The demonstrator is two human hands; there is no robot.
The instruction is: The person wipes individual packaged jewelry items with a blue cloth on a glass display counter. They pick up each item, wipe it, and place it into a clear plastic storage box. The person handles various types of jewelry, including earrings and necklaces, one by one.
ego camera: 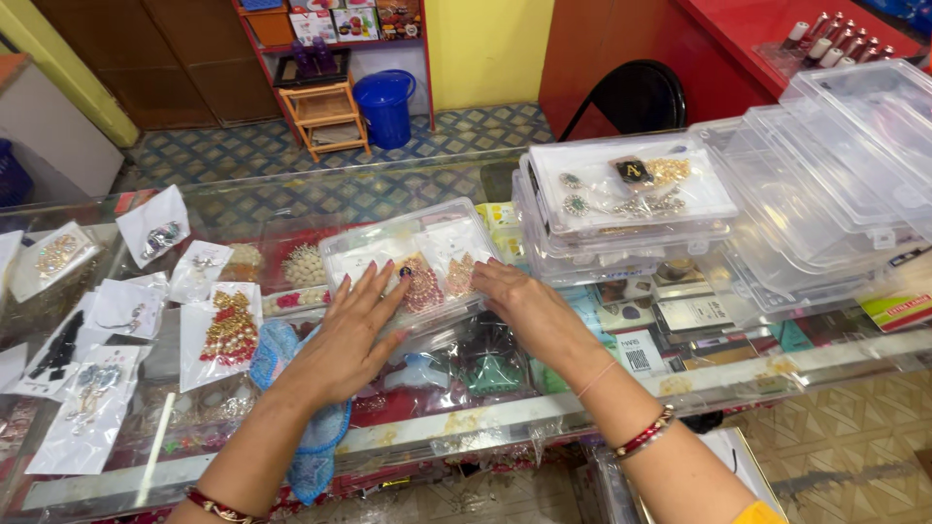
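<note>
A clear plastic box [413,254] with pink and gold earrings inside lies on the glass counter [320,199]. My left hand [348,335] rests flat on its near left part, fingers spread. My right hand [529,311] presses on the box's right front corner. Neither hand grips anything. A blue cloth [277,354] lies under my left wrist.
Several jewellery packets [228,330] lie on the counter at left. A stack of clear boxes [626,199] with earrings stands to the right, with empty lidded boxes [835,165] beyond. Behind the counter are a blue bucket [385,105], a wooden stool [325,116] and a black chair [636,97].
</note>
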